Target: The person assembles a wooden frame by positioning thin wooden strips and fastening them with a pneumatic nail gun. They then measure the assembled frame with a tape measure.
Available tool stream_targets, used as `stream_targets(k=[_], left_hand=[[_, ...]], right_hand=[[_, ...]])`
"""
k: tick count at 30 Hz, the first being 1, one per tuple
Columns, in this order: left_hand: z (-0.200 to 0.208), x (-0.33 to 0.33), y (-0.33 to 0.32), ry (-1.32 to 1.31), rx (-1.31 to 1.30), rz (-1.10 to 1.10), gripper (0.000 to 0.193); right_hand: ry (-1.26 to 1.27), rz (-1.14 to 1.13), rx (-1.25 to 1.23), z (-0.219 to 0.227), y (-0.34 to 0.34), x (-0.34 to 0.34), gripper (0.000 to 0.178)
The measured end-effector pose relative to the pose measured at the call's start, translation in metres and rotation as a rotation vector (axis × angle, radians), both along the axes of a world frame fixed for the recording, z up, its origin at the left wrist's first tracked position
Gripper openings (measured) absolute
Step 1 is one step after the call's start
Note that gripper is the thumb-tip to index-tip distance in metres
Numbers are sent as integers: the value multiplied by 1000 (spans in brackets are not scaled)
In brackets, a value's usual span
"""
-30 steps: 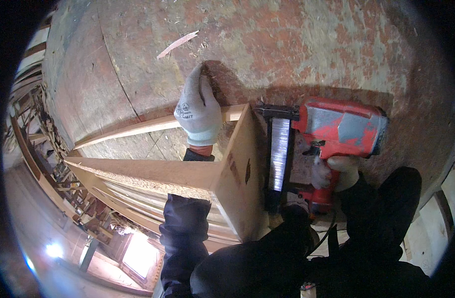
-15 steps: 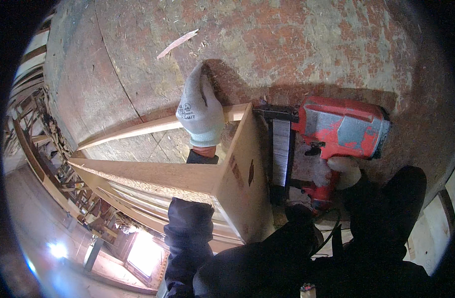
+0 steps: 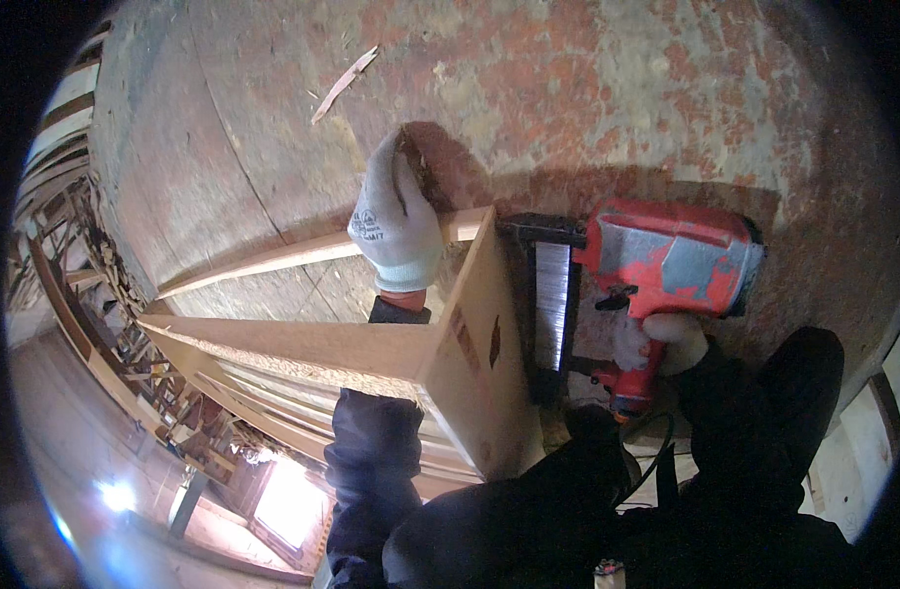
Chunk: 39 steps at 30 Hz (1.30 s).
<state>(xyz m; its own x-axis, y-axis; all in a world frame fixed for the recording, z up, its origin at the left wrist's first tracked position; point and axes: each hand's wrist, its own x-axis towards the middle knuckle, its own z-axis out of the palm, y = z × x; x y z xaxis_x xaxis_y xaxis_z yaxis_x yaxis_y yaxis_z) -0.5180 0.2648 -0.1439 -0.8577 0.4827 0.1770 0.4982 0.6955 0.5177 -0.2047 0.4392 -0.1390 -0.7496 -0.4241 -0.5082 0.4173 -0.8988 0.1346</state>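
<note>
My left hand [image 3: 396, 211], in a pale grey knitted glove, reaches through a pale wooden frame [image 3: 283, 339] and lies closed over its far rail, close to the end board. Its fingertips point away, and their undersides are hidden. In my right hand [image 3: 671, 342], also gloved, is the handle of a red and grey nail gun [image 3: 676, 250]. The tool lies on its side, with its nose at the far corner of the end board [image 3: 479, 358]. Its long magazine [image 3: 550, 304] runs alongside that board. Whether the trigger is pressed I cannot tell.
Beyond my left hand a wood splinter [image 3: 344, 85] lies on the worn, stained work surface [image 3: 587, 98]. A dark hose [image 3: 656, 452] loops from the gun's handle near my leg. Scrap wood [image 3: 126, 334] is piled at the left, and a bright window [image 3: 291, 501] shows at lower left.
The nail gun has tilted a little and shifted slightly left, together with my right hand. My left hand stays on the far rail. The splinter appears at a somewhat steeper angle.
</note>
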Motion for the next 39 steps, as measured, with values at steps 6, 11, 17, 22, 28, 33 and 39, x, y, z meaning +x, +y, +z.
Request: stream_targets(k=[6, 11, 17, 22, 28, 33, 39], left_hand=[[2, 0, 2, -27, -15, 23, 25], [3, -1, 1, 3, 9, -15, 25], [0, -1, 1, 2, 36, -11, 24], [-1, -1, 1, 37, 5, -3, 24], [-2, 0, 0, 33, -4, 7, 24], [1, -1, 1, 2, -11, 25, 23], [-1, -2, 1, 34, 11, 8, 23]], right_hand=[[77, -18, -3, -11, -5, 6, 33], [134, -17, -73, -15, -6, 8, 34], [128, -64, -94, -10, -8, 0, 38], [80, 9, 111, 1, -1, 1, 41], [114, -11, 59, -6, 0, 3, 39], [152, -13, -58, -16, -2, 6, 34], [176, -26, -76, -21, -7, 14, 31]])
